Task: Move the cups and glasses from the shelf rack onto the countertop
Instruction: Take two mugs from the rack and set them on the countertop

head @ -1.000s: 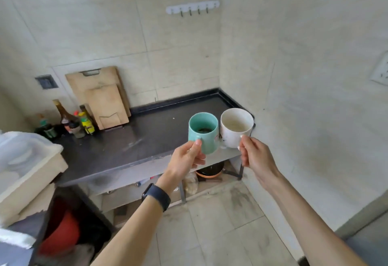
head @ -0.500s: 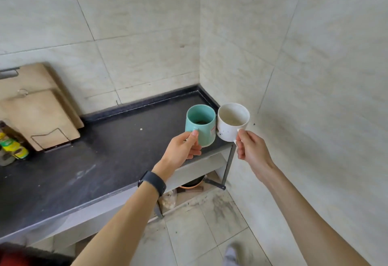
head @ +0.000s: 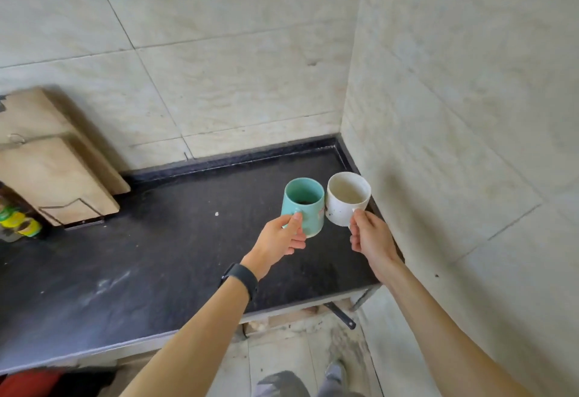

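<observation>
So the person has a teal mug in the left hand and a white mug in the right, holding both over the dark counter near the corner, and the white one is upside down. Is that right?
Not quite: the white mug is upright, its open mouth facing up, as the head view shows. The rest holds: the left hand grips the teal mug, the right hand the white one, over the dark counter near the corner.

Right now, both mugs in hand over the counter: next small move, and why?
Probably lower both straight down and set them on the countertop. The left hand holds the teal mug, the right hand the white mug, both upright over bare dark surface near the corner.
</observation>
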A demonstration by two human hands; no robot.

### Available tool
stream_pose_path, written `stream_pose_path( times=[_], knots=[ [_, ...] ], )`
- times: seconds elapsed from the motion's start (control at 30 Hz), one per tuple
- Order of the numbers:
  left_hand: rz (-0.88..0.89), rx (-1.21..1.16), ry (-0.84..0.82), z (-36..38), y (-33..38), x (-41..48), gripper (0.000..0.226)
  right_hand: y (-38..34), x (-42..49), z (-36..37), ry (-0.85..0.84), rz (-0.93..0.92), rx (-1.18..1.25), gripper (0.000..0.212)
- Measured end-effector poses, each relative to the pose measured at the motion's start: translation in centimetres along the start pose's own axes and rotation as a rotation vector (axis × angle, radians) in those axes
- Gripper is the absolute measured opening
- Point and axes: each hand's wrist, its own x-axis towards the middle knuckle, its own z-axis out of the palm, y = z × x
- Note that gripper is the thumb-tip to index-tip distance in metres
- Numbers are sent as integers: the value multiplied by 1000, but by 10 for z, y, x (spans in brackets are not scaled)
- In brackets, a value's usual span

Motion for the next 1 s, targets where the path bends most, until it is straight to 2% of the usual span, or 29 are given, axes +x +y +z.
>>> stream_pose_path(
  times=[0.17,0.43,0.57,0.73,1.0],
  knots=[
    [-101,-33,30,4,-5,74,38,15,79,20,-8,111,-4,39],
    [-225,-77,-41,10,-19,175,39,37,170,52,109,219,-62,37],
    [-270,-76,-36,15,-17,215,35,36,214,50,63,260,-3,38],
    [-231,-48,-10,17,-15,273,36,35,275,52,27,263,48,39],
    [-174,-153,64,23,-10,354,32,44,350,61,19,235,80,39]
  ],
)
